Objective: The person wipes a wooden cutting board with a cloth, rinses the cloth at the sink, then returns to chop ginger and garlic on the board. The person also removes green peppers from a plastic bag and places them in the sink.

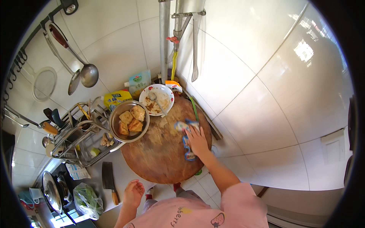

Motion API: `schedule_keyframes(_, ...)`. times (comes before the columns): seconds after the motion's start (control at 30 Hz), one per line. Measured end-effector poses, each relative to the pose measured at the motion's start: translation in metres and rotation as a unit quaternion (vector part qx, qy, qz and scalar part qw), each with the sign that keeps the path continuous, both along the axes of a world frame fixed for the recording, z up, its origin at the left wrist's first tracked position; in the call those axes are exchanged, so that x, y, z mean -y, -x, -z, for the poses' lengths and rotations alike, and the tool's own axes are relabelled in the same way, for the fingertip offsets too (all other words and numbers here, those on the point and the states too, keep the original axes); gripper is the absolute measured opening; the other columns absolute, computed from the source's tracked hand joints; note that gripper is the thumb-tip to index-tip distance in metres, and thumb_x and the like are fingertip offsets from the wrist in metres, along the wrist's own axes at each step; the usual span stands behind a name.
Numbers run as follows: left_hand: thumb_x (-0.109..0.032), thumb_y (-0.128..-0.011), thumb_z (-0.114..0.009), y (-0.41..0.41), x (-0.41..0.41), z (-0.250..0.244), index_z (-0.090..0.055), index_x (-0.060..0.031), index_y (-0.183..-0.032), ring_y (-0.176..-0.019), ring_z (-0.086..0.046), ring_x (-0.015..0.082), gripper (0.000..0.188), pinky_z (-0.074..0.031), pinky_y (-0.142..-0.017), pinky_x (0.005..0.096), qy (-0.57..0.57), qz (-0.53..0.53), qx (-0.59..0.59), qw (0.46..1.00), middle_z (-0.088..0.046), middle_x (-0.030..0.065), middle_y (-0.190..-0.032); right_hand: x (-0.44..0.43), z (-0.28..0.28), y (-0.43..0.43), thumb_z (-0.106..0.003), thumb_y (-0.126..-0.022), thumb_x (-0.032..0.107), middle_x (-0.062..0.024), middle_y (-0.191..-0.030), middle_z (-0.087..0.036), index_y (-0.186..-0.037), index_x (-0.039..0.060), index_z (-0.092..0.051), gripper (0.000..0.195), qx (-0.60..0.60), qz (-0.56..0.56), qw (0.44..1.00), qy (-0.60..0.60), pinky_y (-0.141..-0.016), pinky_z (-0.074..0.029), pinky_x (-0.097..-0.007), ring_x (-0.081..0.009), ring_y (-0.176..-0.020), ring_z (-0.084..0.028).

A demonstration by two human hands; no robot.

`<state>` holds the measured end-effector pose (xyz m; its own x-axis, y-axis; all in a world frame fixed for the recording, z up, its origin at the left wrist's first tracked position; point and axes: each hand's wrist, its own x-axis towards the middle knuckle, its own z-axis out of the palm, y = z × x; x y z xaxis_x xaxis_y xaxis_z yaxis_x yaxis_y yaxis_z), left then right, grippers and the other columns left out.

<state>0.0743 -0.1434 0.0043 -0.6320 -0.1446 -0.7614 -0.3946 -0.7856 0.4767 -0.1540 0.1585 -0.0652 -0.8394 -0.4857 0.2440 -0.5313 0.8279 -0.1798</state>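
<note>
My right hand (196,141) presses down, fingers spread, on a blue-edged patterned cloth (189,154) near the right side of a large round wooden chopping board (156,159). Folds of the cloth stick out beyond the fingertips and beside the palm. Off the board's front left edge, my left hand (134,192) hovers with loosely curled fingers and nothing visible in it. On the board's far left stands a steel bowl (113,129) holding several browned chunks of food (135,124). A floral-rimmed plate (170,95) with food residue and a metal spoon (157,102) sits at the back.
Left of my left hand, a cleaver (107,175) lies on the counter (95,168). Beyond it are a plastic bag of greens (87,199), a lidded pan (52,192) and a wire rack (85,159). Seasoning pouches (117,98) stand behind the bowl. Tiled walls (242,94) enclose the corner.
</note>
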Motion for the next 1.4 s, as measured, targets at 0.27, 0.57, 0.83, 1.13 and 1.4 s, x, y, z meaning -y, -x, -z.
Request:
schedule_keyframes(0.27, -0.016, -0.085, -0.054, -0.015, -0.012, 0.006, -0.056, -0.0087, -0.094, -0.078, -0.055, 0.0182, 0.012, -0.047, -0.071, 0.0308, -0.001, -0.046, 0.029, 0.999, -0.058, 0.0063, -0.081, -0.065, 0.016, -0.039, -0.056, -0.076, 0.008, -0.0190, -0.138, -0.037, -0.129, 0.0082, -0.046, 0.053, 0.090, -0.106, 0.990, -0.016, -0.107, -0.024, -0.0475, -0.0309, -0.129, -0.034)
schedule_keyframes(0.57, -0.016, -0.085, -0.054, -0.032, -0.012, 0.003, -0.056, -0.0101, -0.093, -0.077, -0.055, 0.0177, 0.010, -0.046, -0.070, 0.0307, 0.006, -0.081, 0.028, 0.996, -0.058, 0.0059, -0.081, 0.060, 0.015, -0.125, -0.051, -0.076, 0.004, -0.0154, -0.133, -0.043, -0.123, 0.0079, -0.050, 0.047, 0.156, -0.186, 0.967, 0.070, -0.099, -0.029, -0.0544, -0.0349, -0.121, -0.042)
schedule_keyframes(0.83, -0.017, -0.084, -0.056, -0.041, -0.003, 0.006, -0.057, -0.0116, -0.093, -0.077, -0.054, 0.0176, 0.011, -0.046, -0.070, 0.0315, 0.033, -0.104, 0.050, 0.993, -0.058, 0.0051, -0.081, 0.133, -0.008, -0.161, -0.051, -0.076, 0.002, -0.0143, -0.114, -0.057, -0.108, 0.0057, -0.060, 0.033, 0.487, -0.312, 0.767, 0.278, -0.092, -0.041, -0.0379, -0.0299, -0.106, -0.054)
schedule_keyframes(1.13, -0.017, -0.085, -0.055, -0.044, 0.006, 0.000, -0.056, -0.0099, -0.094, -0.076, -0.055, 0.0171, 0.011, -0.047, -0.069, 0.0304, 0.035, -0.094, 0.046, 0.994, -0.058, 0.0050, -0.081, -0.010, 0.004, -0.034, -0.058, -0.081, 0.016, -0.0264, -0.135, -0.035, -0.122, 0.0024, -0.051, 0.044, 0.058, 0.159, 0.978, 0.119, -0.102, -0.030, -0.0479, -0.0417, -0.123, -0.036)
schedule_keyframes(1.4, -0.015, -0.087, -0.051, -0.069, 0.016, 0.000, -0.056, -0.0094, -0.096, -0.076, -0.056, 0.0167, 0.012, -0.047, -0.071, 0.0305, 0.060, -0.070, 0.034, 0.995, -0.059, 0.0052, -0.082, 0.002, 0.030, -0.045, -0.058, -0.077, 0.008, -0.0224, -0.138, -0.033, -0.119, -0.0030, -0.050, 0.045, 0.036, 0.068, 0.993, 0.092, -0.106, -0.025, -0.0473, -0.0402, -0.128, -0.030)
